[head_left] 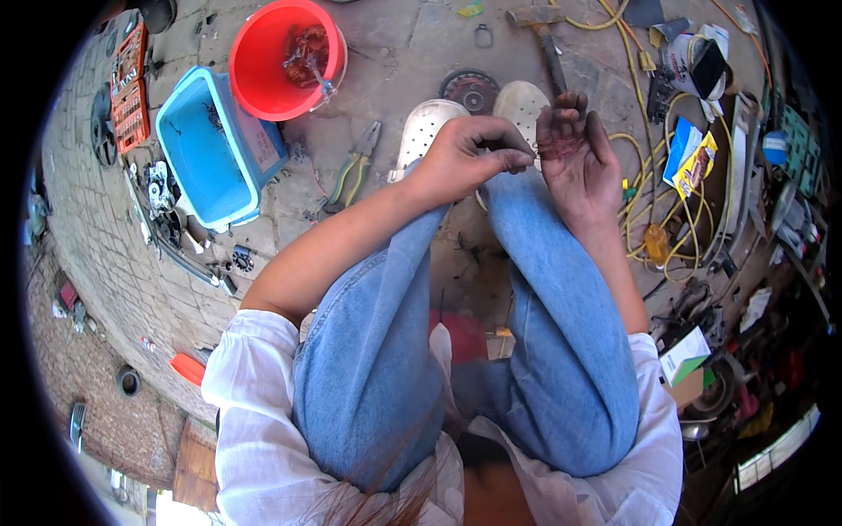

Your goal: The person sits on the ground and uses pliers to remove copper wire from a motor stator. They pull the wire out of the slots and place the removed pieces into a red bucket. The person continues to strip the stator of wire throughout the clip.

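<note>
Above my knees, my left hand point(478, 153) is closed in a pinch, thumb against curled fingers; whatever it may hold is too small to make out. Close beside it, my right hand point(581, 167) is turned palm up, thumb apart and fingers loosely bent, with dark grime on the fingers. A reddish-brown patch shows on that palm; I cannot tell whether it is dirt or fine strands. Beneath the hands are my white clogs point(430, 127), with a round dark-red metal part point(471, 90) between them. Pliers with green-yellow handles point(355, 167) lie to the left.
Left stand a red bucket point(263, 83) holding a reddish tangle and a blue bin point(197, 180). An orange tool case point(130, 92) lies farther left. A hammer point(549, 53) lies ahead. Yellow cable point(638, 158) and a yellow packet point(695, 165) are among clutter on the right.
</note>
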Motion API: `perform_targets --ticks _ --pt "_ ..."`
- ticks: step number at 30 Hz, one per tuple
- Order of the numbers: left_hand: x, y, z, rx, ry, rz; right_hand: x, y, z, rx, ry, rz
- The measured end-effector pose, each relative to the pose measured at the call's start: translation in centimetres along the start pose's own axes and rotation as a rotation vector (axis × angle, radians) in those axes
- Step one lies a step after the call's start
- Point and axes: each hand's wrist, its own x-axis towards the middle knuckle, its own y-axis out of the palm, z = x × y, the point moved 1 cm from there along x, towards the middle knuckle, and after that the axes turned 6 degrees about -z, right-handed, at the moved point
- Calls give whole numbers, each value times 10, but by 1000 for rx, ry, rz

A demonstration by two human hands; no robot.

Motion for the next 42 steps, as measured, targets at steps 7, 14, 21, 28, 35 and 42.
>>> perform_targets --ticks 7,14,21,28,35,42 --pt "-4 8 1 -149 -85 -33 -2 -5 4 -7 21 -6" --pt "-6 2 5 -418 -253 63 -9 -2 0 -23 233 101" --pt "-12 7 -6 98 54 25 -7 -9 2 -134 179 109" --pt "2 -13 7 403 94 -10 5 -13 1 -650 -164 -98" --pt "15 -75 53 323 -72 -508 60 -46 -8 -2269 -649 -116" --pt "-14 -101 78 45 -177 -759 97 -66 -35 -2941 -777 208"
